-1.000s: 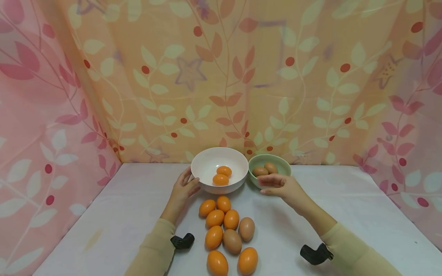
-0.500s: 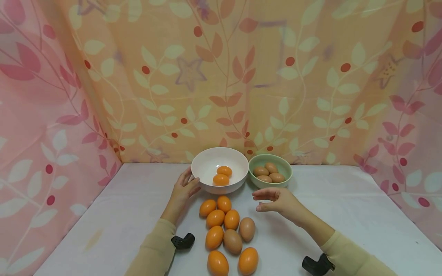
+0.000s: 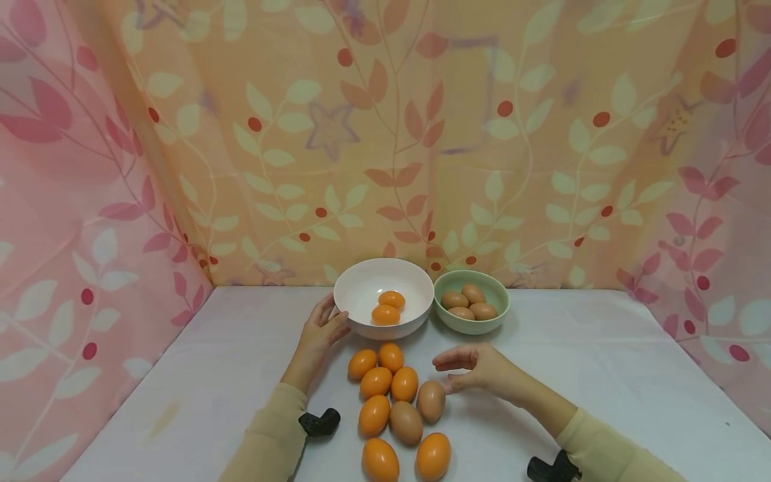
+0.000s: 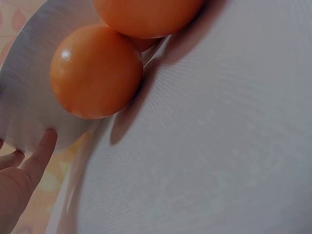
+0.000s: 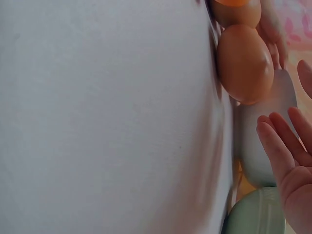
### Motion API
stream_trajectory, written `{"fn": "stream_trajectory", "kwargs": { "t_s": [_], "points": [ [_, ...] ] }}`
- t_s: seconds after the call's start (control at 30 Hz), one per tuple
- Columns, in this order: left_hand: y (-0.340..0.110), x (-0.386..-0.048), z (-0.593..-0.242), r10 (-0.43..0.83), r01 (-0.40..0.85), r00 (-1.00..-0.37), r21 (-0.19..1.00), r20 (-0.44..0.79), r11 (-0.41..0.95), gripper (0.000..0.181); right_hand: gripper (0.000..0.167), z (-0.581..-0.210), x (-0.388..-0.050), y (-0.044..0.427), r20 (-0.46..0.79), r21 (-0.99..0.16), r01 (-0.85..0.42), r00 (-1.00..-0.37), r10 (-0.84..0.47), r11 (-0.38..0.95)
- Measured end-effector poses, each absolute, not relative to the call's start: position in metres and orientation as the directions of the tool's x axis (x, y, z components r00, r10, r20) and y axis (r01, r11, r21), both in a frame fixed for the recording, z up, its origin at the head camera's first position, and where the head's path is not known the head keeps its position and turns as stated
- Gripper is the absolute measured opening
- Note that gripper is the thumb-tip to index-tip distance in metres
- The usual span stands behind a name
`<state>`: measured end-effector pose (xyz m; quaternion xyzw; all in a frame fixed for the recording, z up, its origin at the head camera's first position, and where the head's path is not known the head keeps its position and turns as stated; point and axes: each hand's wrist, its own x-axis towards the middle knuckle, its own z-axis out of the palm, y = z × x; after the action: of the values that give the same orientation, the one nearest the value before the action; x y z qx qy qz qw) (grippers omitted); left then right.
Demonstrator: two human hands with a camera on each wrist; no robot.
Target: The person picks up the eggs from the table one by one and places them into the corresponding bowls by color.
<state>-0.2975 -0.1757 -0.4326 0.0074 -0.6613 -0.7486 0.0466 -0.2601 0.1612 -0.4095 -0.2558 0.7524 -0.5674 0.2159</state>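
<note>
My left hand (image 3: 319, 333) rests against the left outer side of a white bowl (image 3: 361, 278) that holds two orange eggs (image 3: 386, 314). In the left wrist view, the fingertips touch the bowl's outer wall, with the fingers fairly straight. My right hand (image 3: 484, 370) hovers above the cloth with nothing in it, thumb and fingers apart. Its thumb tip is close to a brown egg (image 3: 431, 402); contact cannot be told. Another brown egg (image 3: 406, 422) lies just left of that one. In the right wrist view, the right hand (image 5: 292, 161) shows spread fingers.
A green bowl (image 3: 472, 327) with several brown eggs (image 3: 473, 293) stands right of the white bowl. Several loose orange eggs (image 3: 375, 383) lie before the bowls on a white cloth (image 3: 602, 375). A patterned curtain (image 3: 385, 167) hangs behind.
My right hand has drawn back from the green bowl toward the loose brown eggs, uncovering more brown eggs in that bowl. The left hand stays at the white bowl.
</note>
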Motion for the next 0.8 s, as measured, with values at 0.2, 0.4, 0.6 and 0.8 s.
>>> {"fn": "stream_trajectory", "kwargs": {
  "t_s": [0.2, 0.4, 0.6, 0.8],
  "points": [
    [-0.176, -0.296, -0.432, -0.081, 0.06, -0.995, 0.992, 0.052, -0.11, 0.067, 0.055, -0.414, -0.259, 0.159, -0.063, -0.959, -0.132, -0.765, -0.641, 0.252],
    [-0.176, -0.298, -0.432, -0.082, 0.055, -0.996, 0.992, 0.046, -0.111, 0.067, 0.055, -0.415, -0.259, 0.156, -0.098, -0.952, -0.118, -0.755, -0.648, 0.282],
    [-0.176, -0.298, -0.433, -0.087, 0.055, -0.995, 0.991, 0.045, -0.124, 0.066, 0.054, -0.415, -0.259, 0.153, -0.108, -0.949, -0.124, -0.736, -0.668, 0.291],
    [-0.176, -0.298, -0.433, -0.081, 0.057, -0.996, 0.991, 0.048, -0.118, 0.066, 0.052, -0.415, -0.259, 0.15, -0.131, -0.927, -0.143, -0.741, -0.658, 0.346]
  ]
}}
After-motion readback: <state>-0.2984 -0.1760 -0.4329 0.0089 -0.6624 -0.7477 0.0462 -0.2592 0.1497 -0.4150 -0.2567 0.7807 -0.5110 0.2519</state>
